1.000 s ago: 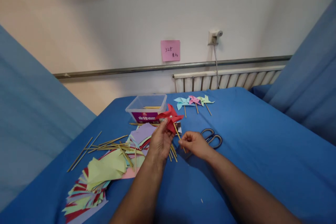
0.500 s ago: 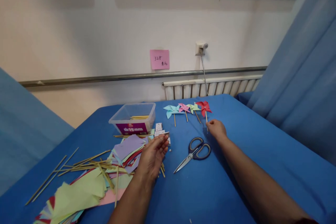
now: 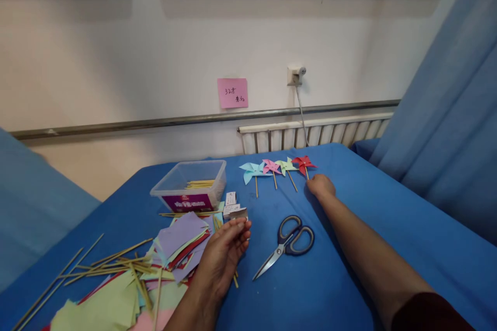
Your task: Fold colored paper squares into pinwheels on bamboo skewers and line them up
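My right hand (image 3: pixel 321 186) is closed on the stick of a red pinwheel (image 3: pixel 304 164) at the far side of the table. Just left of it lie a pale green pinwheel (image 3: pixel 287 166), a pink pinwheel (image 3: pixel 271 167) and a light blue pinwheel (image 3: pixel 253 170), side by side with their sticks toward me. My left hand (image 3: pixel 229 248) hovers half-curled with its palm to the right, and no object shows in it. It is nearest to small white boxes (image 3: pixel 231 210) and partly covers one. Between my arms lie open-bladed scissors (image 3: pixel 286 244).
A clear plastic box (image 3: pixel 190 186) with thin sticks inside stands at the back left. Coloured paper sheets (image 3: pixel 179 240) and loose wooden sticks (image 3: pixel 112 266) are strewn across the left of the blue-covered table (image 3: pixel 310 295). A blue curtain (image 3: pixel 446 129) hangs at the right.
My right hand has moved slightly away from me with the red pinwheel, which now leans lower beside the others. My left hand stays near the small boxes. The view has tilted a little.
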The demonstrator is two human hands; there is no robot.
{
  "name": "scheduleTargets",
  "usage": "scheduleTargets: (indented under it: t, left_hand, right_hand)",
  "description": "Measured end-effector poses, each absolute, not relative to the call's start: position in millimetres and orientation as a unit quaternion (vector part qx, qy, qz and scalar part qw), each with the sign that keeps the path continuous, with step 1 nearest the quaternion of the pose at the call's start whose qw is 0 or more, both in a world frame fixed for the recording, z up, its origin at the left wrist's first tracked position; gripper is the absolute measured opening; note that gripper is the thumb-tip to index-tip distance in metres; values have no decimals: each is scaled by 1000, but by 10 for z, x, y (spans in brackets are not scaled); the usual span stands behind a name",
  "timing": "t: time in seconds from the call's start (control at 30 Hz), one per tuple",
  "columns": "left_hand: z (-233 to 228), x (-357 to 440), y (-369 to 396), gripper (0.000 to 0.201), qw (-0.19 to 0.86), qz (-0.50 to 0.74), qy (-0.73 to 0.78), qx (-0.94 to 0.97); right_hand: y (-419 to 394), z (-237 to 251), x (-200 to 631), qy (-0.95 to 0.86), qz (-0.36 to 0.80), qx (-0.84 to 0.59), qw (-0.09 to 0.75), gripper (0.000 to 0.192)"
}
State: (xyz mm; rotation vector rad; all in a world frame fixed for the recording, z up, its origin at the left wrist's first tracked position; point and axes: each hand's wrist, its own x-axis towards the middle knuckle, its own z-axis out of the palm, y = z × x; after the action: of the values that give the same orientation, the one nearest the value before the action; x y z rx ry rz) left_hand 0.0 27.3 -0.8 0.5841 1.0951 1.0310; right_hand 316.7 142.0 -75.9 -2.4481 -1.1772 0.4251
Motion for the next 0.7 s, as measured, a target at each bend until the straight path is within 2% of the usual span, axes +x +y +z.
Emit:
scheduleTargets:
  t: [0.4,0.7]
  left_hand:
    - [-62,31,255,27,692,434,501,285]
    - [-63,55,228,20,686,423,510,301]
  right_hand:
    - [1510,-729,3108,-425,154,-870,196,33]
    - [1514,-743,3102,-419,153,-872,201,36]
